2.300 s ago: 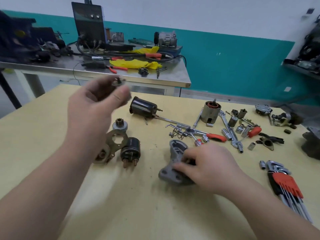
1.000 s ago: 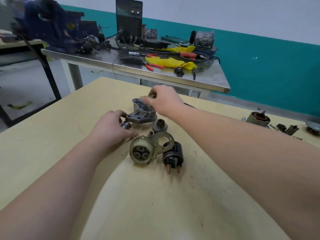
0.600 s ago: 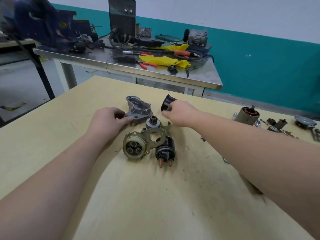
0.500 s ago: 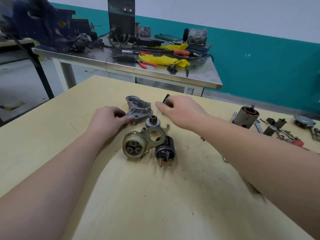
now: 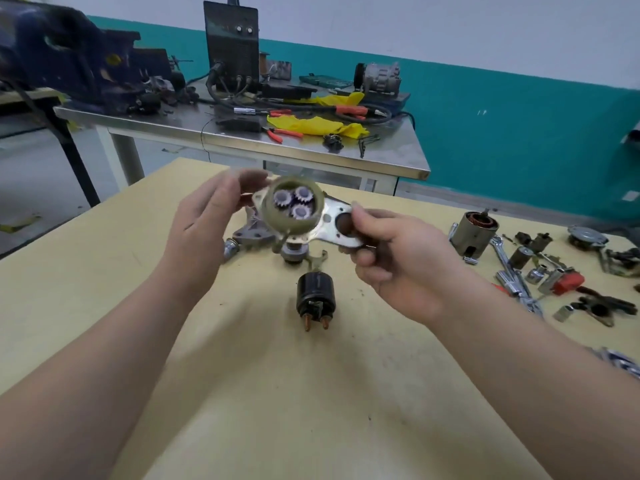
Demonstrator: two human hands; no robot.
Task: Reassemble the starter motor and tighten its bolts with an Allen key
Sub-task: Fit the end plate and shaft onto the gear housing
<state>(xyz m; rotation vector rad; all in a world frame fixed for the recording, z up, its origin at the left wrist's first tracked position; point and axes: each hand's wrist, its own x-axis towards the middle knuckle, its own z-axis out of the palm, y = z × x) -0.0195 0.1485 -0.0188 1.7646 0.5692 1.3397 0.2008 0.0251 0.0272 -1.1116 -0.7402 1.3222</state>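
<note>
Starter-motor gear plate of grey metal with three planet gears [image 5: 294,211] is held above the pale wooden bench [image 5: 277,393], pinched by the right hand [image 5: 391,258]; the left hand's fingers [image 5: 242,181] are held straight beside its rim. A black cylindrical solenoid [image 5: 315,297] is seen below.

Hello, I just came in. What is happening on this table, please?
A person is putting a starter motor back together. The right hand pinches the gear plate by its flat end and holds it above the table; the open left hand touches its rim. The black solenoid and grey housing lie below.
</note>
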